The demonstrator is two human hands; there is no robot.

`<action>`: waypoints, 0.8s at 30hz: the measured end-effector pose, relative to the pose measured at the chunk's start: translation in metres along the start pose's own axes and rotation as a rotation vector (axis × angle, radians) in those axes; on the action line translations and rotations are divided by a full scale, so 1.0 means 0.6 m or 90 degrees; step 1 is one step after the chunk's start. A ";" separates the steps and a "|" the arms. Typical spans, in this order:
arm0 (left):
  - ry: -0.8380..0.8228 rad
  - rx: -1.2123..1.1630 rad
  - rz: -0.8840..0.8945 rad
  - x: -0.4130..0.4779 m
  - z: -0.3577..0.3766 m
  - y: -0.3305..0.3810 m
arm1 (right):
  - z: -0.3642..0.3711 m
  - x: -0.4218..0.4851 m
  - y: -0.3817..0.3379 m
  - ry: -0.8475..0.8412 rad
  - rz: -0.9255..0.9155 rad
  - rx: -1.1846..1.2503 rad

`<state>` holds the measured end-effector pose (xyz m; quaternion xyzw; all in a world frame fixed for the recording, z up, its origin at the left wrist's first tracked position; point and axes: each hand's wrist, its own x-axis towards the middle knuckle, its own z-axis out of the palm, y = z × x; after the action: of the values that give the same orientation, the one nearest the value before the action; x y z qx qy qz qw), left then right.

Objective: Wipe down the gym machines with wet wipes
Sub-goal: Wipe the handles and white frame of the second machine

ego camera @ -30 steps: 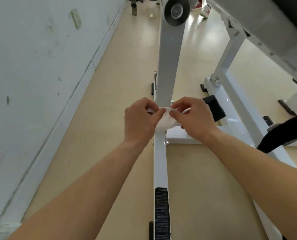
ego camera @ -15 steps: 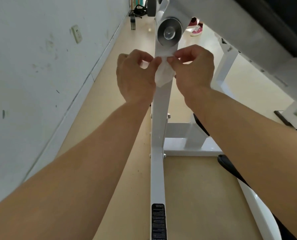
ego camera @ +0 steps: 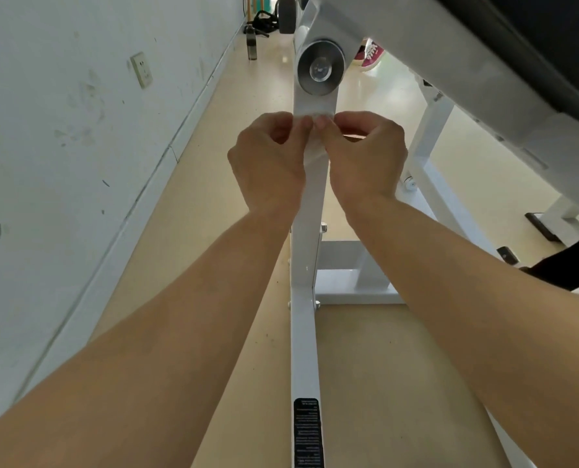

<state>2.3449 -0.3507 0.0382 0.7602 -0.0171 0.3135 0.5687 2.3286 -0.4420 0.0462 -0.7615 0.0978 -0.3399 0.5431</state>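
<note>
White painted wall (ego camera: 62, 163), scuffed and marked, fills the left side and runs away to the far end of the room, meeting a pale beige floor (ego camera: 213, 184) that takes up most of the rest. Over the floor stands the gym machine (ego camera: 365, 288), a white steel frame: a long base rail runs up the middle of the view, a flat upright post (ego camera: 306, 251) rises from it, and a slanted beam crosses the top right under a black pad (ego camera: 534, 35).

Two bare forearms reach in from the lower corners and meet at the post. The left hand (ego camera: 267, 163) and the right hand (ego camera: 365, 157) sit side by side, just below the post's top, knuckles toward the camera. Both have their fingers curled, and each pinches the top edge of the wet wipe (ego camera: 316, 148) between thumb and fingertips, the two pinches almost touching. The wipe hangs between the hands, spread flat against the front of the post, white on white so that its lower edge is hard to make out.

Just above the hands a round metal cap (ego camera: 320, 69) closes the post's top. Low on the base rail is a black label (ego camera: 306, 430), its print too small to read. A wall socket (ego camera: 142, 69) sits on the wall, a dark bottle (ego camera: 252, 45) stands on the floor by the skirting far off, and a red shoe (ego camera: 370, 55) shows beyond the cap
</note>
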 end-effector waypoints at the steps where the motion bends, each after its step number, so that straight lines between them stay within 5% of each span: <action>1: -0.003 -0.010 -0.007 -0.003 0.002 0.002 | -0.001 -0.002 -0.001 -0.006 -0.008 -0.002; 24: -0.040 0.053 -0.013 0.052 -0.011 0.011 | -0.011 0.043 -0.004 -0.022 -0.012 -0.090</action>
<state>2.3644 -0.3372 0.0602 0.7927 -0.0144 0.2842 0.5392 2.3434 -0.4595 0.0603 -0.8047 0.1050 -0.3245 0.4860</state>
